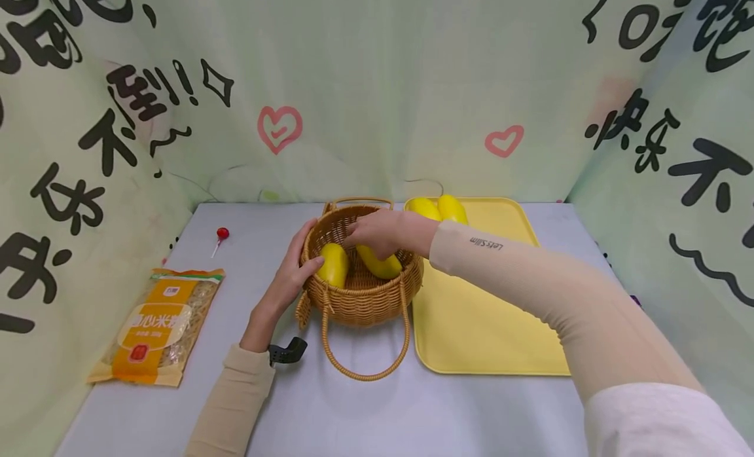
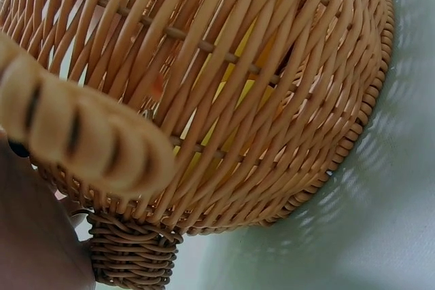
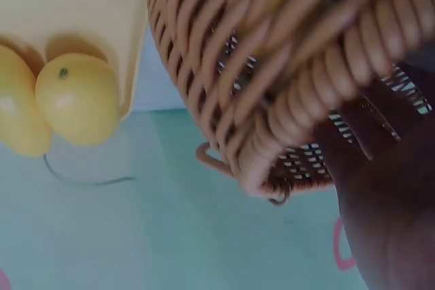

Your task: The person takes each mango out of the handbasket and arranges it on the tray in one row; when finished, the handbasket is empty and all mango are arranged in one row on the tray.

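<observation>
A woven basket (image 1: 366,308) holds two yellow mango-like fruits, one at the left (image 1: 334,266) and one at the right (image 1: 384,267). My left hand (image 1: 291,274) grips the basket's left rim, thumb on the edge beside the left fruit. Reaching over the right side, my right hand (image 1: 385,232) is inside the basket, by the right fruit. The right wrist view shows that hand (image 3: 391,212) with fingers extended inside the rim and nothing seen between them. Yellow shows through the weave (image 2: 272,100) in the left wrist view, with part of my left hand (image 2: 37,222) at the lower left.
Right of the basket lies a yellow tray (image 1: 489,326) with two more yellow fruits (image 1: 452,209) at its back-left corner. At the left are an orange food packet (image 1: 147,326) and a red lollipop (image 1: 222,234). The basket's front handle (image 1: 366,377) hangs toward the near side.
</observation>
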Demonstrator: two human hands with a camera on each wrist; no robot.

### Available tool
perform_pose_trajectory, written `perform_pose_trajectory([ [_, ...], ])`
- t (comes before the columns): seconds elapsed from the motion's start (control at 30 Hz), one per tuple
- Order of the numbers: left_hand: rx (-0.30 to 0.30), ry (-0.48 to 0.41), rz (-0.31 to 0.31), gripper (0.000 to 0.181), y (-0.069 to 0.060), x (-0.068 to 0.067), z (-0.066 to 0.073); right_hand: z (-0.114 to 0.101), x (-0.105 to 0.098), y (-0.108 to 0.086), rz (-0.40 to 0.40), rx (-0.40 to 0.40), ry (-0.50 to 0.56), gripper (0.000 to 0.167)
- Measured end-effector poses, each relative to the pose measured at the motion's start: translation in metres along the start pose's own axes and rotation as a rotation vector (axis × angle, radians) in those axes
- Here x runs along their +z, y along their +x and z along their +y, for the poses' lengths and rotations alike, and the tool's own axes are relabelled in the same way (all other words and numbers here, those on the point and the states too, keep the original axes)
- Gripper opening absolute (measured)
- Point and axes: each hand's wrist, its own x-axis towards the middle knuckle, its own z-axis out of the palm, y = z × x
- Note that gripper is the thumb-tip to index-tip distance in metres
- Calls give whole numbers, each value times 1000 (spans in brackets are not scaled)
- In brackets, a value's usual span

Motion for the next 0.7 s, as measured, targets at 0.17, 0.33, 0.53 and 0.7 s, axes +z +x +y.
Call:
perform_pose_trajectory([
  [0.17,18,12,11,70,1,1,-1,2,11,1,-7,2,48,62],
  [0.33,30,15,19,71,2,1,-2,9,20,2,5,8,30,58],
  [0.53,29,18,24,71,1,1,-2,13,27,5,22,-5,24,55],
  [0.7,38,29,21,72,2,1,-1,12,30,8,-19,26,14,54],
])
